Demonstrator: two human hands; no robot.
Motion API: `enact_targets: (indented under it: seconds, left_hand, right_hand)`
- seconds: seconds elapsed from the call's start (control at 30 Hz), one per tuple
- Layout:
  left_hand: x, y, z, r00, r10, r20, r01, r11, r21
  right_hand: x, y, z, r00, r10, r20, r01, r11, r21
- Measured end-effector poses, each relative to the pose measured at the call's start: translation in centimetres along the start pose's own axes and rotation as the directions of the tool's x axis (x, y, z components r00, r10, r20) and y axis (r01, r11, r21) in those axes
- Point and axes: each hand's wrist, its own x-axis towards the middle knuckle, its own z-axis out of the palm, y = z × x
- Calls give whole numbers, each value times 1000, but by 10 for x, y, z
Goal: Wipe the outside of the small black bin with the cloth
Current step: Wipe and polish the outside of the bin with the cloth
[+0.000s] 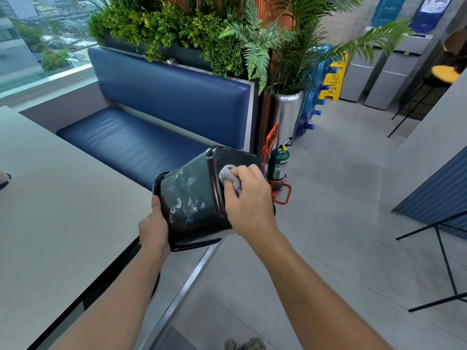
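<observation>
The small black bin [192, 198] is held in the air on its side, its base turned up and away from me, its rim toward me. Pale smears mark its glossy side wall. My left hand [154, 227] grips the rim at the lower left. My right hand [249, 198] presses a crumpled grey cloth [228, 176] against the bin's upturned base, near the edge. Most of the cloth is hidden under my fingers.
A grey table [50, 210] lies to the left, its corner just under the bin. A blue padded bench [141, 137] stands behind. A green fire extinguisher [279, 166] in an orange stand sits on the tiled floor to the right, near a silver planter [285, 114]. Black chair legs [444, 261] stand at far right.
</observation>
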Motion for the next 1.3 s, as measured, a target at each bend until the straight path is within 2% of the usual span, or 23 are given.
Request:
enact_targets:
  seconds: [0.17,0.23,0.3,0.37,0.47,0.6,0.77,0.9,0.97,1.07,1.13,1.3]
  left_hand:
    - [-2,17,-1,997,42,-58,-40,999,30]
    - [-3,27,-1,995,81,-51,-77,994,75]
    - [-5,33,1,996,89,11,-90,990,109]
    - [-11,35,4,994,60,89,-69,993,99]
    - [-25,32,9,988,-7,151,-1,999,52]
    - [-46,23,11,967,-97,236,110,993,-42]
    - [-54,14,7,931,-106,350,145,985,-88]
    - [-56,20,9,885,-131,447,187,979,-83]
    - [-60,22,13,899,-105,426,158,983,-91]
    - [-65,20,21,960,-5,279,40,992,-118]
    - [-69,19,22,977,40,211,-14,992,-123]
    - [-61,15,17,983,96,157,-78,990,-114]
  right_hand:
    - [-9,14,-17,990,-48,130,48,999,-2]
    - [-15,30,-29,983,52,174,-47,998,-34]
    - [-10,48,-36,973,213,85,-210,977,-49]
    - [-6,56,-40,954,298,-23,-298,954,-15]
    - [-14,52,-37,961,277,-21,-277,961,9]
    - [-34,58,-32,975,216,-45,-218,975,-48]
    - [-34,65,-31,990,124,-62,-131,984,-122]
    - [-22,70,-25,992,114,-47,-119,984,-132]
    - [-14,72,-17,989,144,-41,-148,982,-114]
    - [-4,75,-3,980,197,-24,-198,978,-58]
    - [-1,74,8,977,212,-8,-212,976,-52]
    - [-24,59,32,990,141,-3,-141,990,-19]
